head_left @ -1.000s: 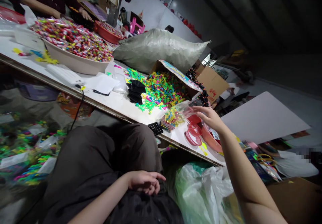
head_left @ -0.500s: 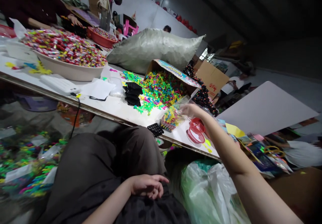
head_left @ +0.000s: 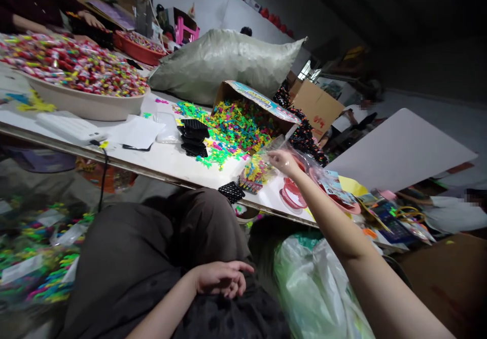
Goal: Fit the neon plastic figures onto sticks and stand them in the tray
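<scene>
My right hand [head_left: 282, 160] reaches over the table, its fingers closed on the top of a clear plastic bag [head_left: 255, 172]. Small yellow, pink and blue plastic pieces show through the bag, which rests near the table's front edge. Just behind it, a cardboard box [head_left: 262, 97] lies on its side, with many bright little plastic figures [head_left: 238, 126] spilling out. A black grid-like piece [head_left: 231, 191] lies left of the bag, and a red plastic basket [head_left: 292, 195] lies to its right. My left hand [head_left: 222, 278] rests on my lap, loosely curled with the index finger extended, holding nothing.
A wide basin [head_left: 95, 106] heaped with wrapped sweets stands at the left. Black pieces [head_left: 195, 132] and white papers [head_left: 133, 132] lie on the table [head_left: 178, 169]. A large sack [head_left: 228, 65] lies behind. A plastic bag [head_left: 304, 278] stands below; a co-worker's hand [head_left: 91, 20] shows far left.
The view has shifted slightly, so the tabletop things appear further left. My right hand still grips the plastic bag, and my left hand stays on my lap.
</scene>
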### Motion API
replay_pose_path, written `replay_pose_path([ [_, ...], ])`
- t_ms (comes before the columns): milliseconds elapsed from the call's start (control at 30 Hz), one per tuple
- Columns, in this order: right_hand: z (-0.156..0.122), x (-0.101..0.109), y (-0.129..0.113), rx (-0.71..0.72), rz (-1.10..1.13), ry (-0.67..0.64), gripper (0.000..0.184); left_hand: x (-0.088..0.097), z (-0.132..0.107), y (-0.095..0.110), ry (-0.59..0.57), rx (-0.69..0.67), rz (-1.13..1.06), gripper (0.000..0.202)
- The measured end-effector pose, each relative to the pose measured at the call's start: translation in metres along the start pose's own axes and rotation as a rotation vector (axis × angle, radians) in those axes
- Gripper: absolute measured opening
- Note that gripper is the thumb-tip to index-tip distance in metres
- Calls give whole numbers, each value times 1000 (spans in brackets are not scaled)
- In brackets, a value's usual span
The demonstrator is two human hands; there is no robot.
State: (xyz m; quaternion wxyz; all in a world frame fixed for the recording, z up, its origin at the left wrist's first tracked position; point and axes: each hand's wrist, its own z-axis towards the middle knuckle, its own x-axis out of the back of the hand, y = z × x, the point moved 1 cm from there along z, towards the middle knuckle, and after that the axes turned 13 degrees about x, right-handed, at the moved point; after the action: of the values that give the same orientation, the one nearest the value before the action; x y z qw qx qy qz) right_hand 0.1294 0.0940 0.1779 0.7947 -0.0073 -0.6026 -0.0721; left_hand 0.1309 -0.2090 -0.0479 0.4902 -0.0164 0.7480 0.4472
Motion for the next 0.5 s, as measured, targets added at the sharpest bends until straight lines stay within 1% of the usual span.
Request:
replay_pose_path([
  [67,3,-3,-3,-54,-12,18,21,0,0,-1,6,-2,-7,50],
  [200,9,-8,-8,-124,-26,-75,19,-1,1,0,20,7,-24,51],
  [300,13,-9,-10,-168,-51,-94,20,-2,0,1,28,14,-33,53],
  [500,18,-11,-11,-215,-74,-183,19,-2,1,0,16,-6,-46,53],
])
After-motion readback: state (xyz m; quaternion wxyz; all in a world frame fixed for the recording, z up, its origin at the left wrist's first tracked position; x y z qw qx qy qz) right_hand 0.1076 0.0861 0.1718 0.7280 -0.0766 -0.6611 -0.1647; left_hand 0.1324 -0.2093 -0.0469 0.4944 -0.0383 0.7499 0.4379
